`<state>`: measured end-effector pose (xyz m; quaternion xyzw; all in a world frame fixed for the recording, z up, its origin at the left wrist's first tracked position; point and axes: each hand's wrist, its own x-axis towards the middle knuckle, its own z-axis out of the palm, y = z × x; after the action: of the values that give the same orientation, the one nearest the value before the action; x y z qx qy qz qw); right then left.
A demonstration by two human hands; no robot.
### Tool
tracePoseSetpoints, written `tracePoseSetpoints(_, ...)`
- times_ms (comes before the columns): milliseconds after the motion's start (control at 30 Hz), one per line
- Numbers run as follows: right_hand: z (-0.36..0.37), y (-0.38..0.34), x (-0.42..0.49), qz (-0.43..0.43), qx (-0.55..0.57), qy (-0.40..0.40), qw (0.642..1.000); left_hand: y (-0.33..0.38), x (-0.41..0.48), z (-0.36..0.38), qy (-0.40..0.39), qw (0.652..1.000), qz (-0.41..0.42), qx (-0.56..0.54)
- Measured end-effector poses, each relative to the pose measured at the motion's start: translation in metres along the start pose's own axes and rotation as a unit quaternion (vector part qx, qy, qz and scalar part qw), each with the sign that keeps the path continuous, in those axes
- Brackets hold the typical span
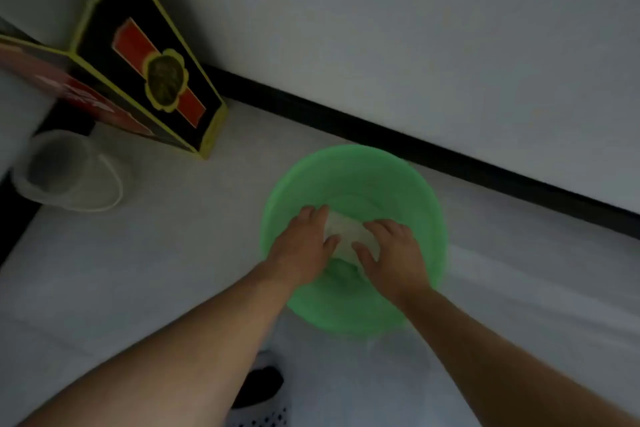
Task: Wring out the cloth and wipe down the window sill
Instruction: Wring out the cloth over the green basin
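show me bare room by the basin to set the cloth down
Bare white surface left of the green basin, up to the clear tub; another stretch right of the basin, bordered by the black strip. Crowded top left: tub and black-and-yellow box. Basin is taken: left hand and right hand grip the cloth.

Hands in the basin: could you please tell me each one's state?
Left hand: grips the cloth.
Right hand: grips the cloth too.
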<state>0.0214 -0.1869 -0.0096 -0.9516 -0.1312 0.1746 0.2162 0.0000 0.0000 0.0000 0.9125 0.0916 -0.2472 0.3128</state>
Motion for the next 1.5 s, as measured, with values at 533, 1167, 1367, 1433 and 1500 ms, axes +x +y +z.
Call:
tracePoseSetpoints(533, 0.020, 0.031, 0.043, 0.003, -0.054, -0.258, 0.965, -0.024, 0.029, 0.030, -0.047, 0.997, -0.042, 0.044)
tracePoseSetpoints(1167, -0.021, -0.001, 0.027, 0.200, 0.691, -0.140, 0.680, 0.025, 0.003, 0.010, 0.051, 0.714, -0.124, -0.687)
tracePoseSetpoints(1367, 0.000, -0.032, 0.025, 0.212, 0.573, -0.119, 0.783, 0.030, 0.006, 0.026, 0.184, 0.812, -0.170, -0.528)
tracePoseSetpoints(1433, 0.007, -0.039, 0.026, 0.198, 0.507, -0.079, 0.835, 0.031, 0.007, 0.030, 0.229, 0.851, -0.188, -0.434)
tracePoseSetpoints(1500, 0.012, -0.044, 0.026, 0.193, 0.485, -0.026, 0.853, 0.036, 0.009, 0.031, 0.250, 0.870, -0.189, -0.380)
